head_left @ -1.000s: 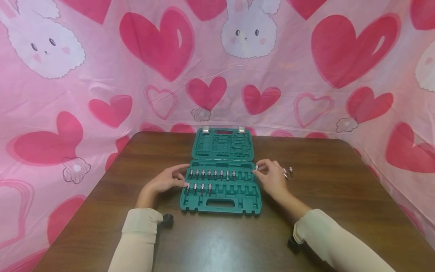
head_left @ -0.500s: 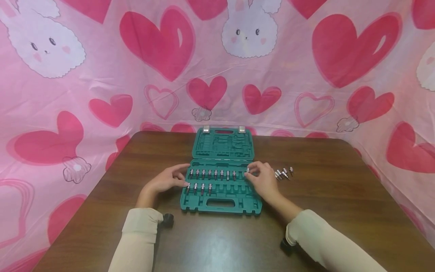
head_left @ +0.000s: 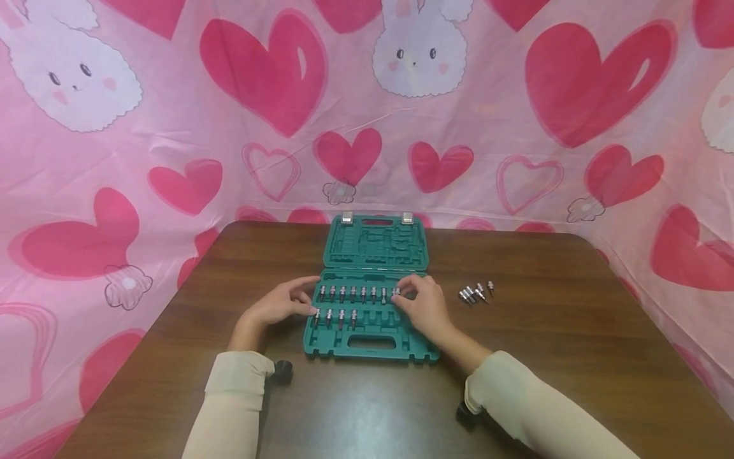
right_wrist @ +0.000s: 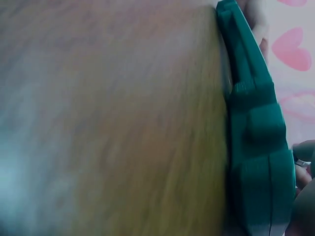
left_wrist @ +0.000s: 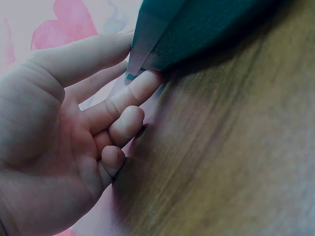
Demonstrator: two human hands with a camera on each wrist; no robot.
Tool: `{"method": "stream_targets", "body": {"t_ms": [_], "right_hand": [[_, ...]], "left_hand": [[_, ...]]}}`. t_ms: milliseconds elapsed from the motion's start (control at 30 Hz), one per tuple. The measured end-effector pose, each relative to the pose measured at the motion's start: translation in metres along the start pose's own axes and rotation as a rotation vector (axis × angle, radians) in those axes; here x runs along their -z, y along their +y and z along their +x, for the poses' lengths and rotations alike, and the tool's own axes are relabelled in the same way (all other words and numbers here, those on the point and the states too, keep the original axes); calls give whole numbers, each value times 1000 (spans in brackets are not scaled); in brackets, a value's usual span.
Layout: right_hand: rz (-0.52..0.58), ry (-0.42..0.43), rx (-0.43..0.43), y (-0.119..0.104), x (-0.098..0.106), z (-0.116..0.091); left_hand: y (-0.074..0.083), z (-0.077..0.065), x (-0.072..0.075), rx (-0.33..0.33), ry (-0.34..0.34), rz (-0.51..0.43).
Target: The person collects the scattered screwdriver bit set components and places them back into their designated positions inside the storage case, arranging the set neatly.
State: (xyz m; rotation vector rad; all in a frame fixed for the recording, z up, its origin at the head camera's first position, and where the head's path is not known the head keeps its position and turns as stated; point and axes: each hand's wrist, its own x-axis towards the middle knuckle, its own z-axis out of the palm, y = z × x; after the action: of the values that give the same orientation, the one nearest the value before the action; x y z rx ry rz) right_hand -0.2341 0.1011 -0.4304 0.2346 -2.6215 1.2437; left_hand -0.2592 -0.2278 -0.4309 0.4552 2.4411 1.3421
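Observation:
An open green tool case lies on the table with two rows of silver bit sockets standing in its slots. My right hand reaches over the case's right half. Its thumb and index finger pinch a bit socket at the right end of the upper row; in the right wrist view only a sliver of silver shows between the fingers. My left hand rests against the case's left edge. In the left wrist view its thumb and fingertips touch the green side wall, with the smaller fingers loosely bent.
Several loose bit sockets lie on the wooden table to the right of the case. The case's lid is folded back flat behind it. A pink heart-and-rabbit curtain hangs around the table.
My right hand has moved left with the bit socket, from the case's right edge to the end of the upper row. The loose sockets now show fully. My left hand has stayed put.

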Motion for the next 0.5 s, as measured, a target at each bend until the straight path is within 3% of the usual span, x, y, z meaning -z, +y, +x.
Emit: {"method": "stream_targets", "body": {"t_ms": [233,500], "right_hand": [[-12,-48,62,-5,-10,-3],[-13,-79,53,-12,-20,-5]], "left_hand": [[-1,0,0,-6,-3,-2],[0,1,-1,7,3,-4]]}}
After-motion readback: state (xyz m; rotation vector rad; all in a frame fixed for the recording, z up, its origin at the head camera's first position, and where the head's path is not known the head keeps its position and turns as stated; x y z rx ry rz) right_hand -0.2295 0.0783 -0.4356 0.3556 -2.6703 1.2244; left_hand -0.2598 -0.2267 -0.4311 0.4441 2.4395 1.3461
